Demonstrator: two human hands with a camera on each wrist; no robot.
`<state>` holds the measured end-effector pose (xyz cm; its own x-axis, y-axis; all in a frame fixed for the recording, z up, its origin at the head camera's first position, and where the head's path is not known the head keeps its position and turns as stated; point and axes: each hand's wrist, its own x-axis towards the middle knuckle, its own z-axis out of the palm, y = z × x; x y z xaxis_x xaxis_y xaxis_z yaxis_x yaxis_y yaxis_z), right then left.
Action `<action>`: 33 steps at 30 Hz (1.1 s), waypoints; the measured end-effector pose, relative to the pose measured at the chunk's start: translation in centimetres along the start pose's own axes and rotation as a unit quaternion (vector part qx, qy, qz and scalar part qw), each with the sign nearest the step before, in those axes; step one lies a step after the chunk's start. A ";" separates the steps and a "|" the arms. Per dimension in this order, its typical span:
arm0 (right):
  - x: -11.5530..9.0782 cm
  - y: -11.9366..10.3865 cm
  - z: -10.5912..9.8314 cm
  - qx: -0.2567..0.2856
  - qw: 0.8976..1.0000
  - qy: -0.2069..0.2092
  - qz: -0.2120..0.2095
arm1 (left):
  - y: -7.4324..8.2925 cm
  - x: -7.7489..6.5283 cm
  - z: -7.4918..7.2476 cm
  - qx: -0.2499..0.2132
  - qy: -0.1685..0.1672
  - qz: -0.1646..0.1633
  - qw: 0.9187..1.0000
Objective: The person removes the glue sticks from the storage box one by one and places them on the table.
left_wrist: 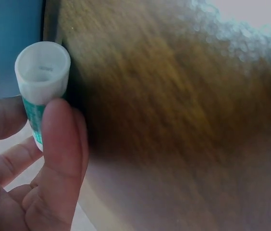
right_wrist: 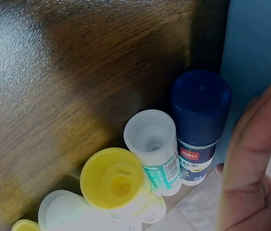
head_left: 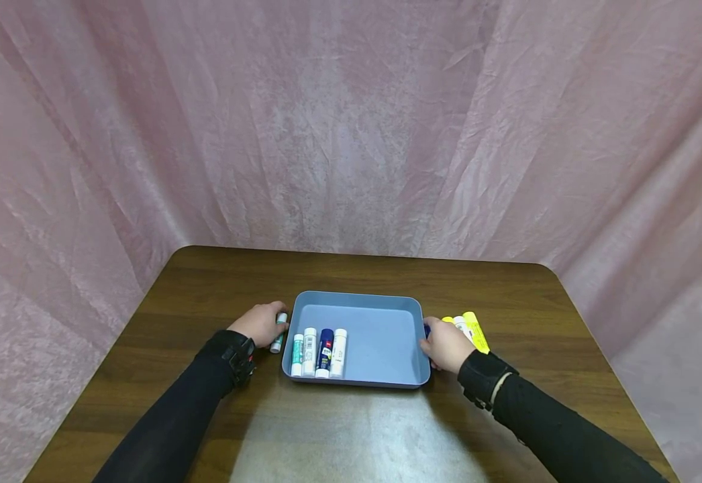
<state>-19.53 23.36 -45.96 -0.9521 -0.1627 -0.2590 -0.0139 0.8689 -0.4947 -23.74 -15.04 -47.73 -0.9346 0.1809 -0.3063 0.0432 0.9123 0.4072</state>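
My left hand (head_left: 263,323) pinches a white glue stick with a green label (left_wrist: 34,113) between thumb and fingers, just outside the left side of a blue-grey tray (head_left: 363,300). At the tray's right rim, my right hand (head_left: 449,345) is beside a dark blue glue stick (right_wrist: 200,108). Its thumb (right_wrist: 260,139) is extended past the stick, with a gap between them in the right wrist view. Inside the tray, at its left end, a green-and-white glue stick (head_left: 297,355), two white ones (head_left: 309,352) (head_left: 338,352) and a blue one (head_left: 324,353) lie side by side.
To the right of the tray, a white-and-green glue stick (right_wrist: 157,144), a yellow one (right_wrist: 114,178) and others lie in a row, partly behind my right hand. The wooden table (head_left: 363,429) ends at a pink curtain (head_left: 351,134).
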 end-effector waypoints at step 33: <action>-0.1 0.0 0.2 0.006 1.000 0.001 0.002 | 2.0 -2.2 -1.9 0.011 0.069 0.023 0.997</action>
<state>-19.42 23.31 -46.12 -0.9528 -0.1583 -0.2589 -0.0069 0.8643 -0.5029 -22.25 -14.30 -44.60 -0.9710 0.1714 -0.1666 0.0926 0.9123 0.3990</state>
